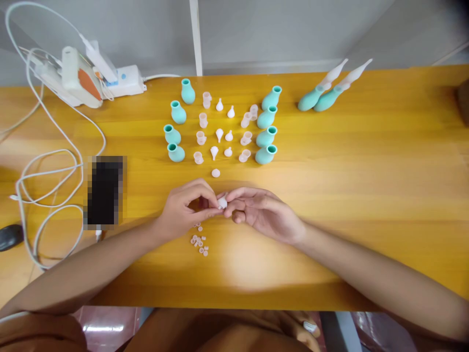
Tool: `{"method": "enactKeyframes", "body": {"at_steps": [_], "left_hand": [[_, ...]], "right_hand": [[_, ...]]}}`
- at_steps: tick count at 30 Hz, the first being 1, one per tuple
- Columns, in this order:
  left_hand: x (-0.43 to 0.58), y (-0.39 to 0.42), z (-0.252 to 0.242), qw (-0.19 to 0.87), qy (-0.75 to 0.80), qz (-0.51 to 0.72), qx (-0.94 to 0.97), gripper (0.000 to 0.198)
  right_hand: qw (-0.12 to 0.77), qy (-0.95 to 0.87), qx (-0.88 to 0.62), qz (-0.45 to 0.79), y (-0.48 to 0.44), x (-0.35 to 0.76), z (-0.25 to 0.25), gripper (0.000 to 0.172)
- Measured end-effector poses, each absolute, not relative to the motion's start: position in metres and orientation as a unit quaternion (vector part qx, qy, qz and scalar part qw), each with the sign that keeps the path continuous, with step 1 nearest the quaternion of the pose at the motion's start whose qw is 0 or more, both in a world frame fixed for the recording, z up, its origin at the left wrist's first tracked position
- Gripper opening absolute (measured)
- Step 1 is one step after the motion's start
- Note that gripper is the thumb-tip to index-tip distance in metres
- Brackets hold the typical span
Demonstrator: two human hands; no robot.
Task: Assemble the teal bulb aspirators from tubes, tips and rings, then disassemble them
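Observation:
Between both hands, just above the table, is a small white plastic piece (222, 202), partly hidden by fingertips. My left hand (183, 208) pinches it between thumb and fingers. From the other side, the fingertips of my right hand (266, 212) close on its edge, with the other fingers curled loosely. A similar white piece (216, 173) lies just beyond the hands. Farther back stand several small white funnel-like pieces (219, 134), flanked by translucent pinkish cups (201, 138). Several tiny pale rings (198, 240) lie scattered nearer me, below my left hand.
Teal rubber bulbs (178, 112) stand in columns left and right of the small parts. Two teal bulbs with long white nozzles (326, 85) lie at the back right. To the left are a blurred phone (104, 193), white cables (54, 205), a power strip (126, 80) and a black mouse (10, 237).

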State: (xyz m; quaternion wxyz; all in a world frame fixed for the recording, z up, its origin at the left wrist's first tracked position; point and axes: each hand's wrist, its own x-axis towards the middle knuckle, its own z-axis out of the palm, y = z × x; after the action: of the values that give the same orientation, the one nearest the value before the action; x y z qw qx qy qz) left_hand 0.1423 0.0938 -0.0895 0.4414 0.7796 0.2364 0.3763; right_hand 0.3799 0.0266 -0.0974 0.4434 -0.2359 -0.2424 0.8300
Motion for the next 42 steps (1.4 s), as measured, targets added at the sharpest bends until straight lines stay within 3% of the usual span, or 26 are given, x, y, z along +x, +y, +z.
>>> {"method": "enactKeyframes", "body": {"at_steps": [10, 17, 24, 42], "left_hand": [[0.1425, 0.0924, -0.0955, 0.494, 0.284, 0.345, 0.746, 0.028], [0.1429, 0.095, -0.0924, 0.453, 0.261, 0.354, 0.775, 0.016], [0.1433, 0.0937, -0.0916, 0.452, 0.275, 0.358, 0.769, 0.017], [0.1449, 0.094, -0.0965, 0.472, 0.295, 0.366, 0.746, 0.035]], "right_hand": [[0.448, -0.301, -0.237, 0.808, 0.0253, 0.3816, -0.1011, 0.03], [0.457, -0.312, -0.242, 0.797, 0.0236, 0.3808, -0.1033, 0.029], [0.45, -0.308, -0.231, 0.806, 0.0257, 0.3822, -0.1026, 0.034], [0.431, -0.352, -0.245, 0.794, 0.0252, 0.3842, -0.1027, 0.039]]}}
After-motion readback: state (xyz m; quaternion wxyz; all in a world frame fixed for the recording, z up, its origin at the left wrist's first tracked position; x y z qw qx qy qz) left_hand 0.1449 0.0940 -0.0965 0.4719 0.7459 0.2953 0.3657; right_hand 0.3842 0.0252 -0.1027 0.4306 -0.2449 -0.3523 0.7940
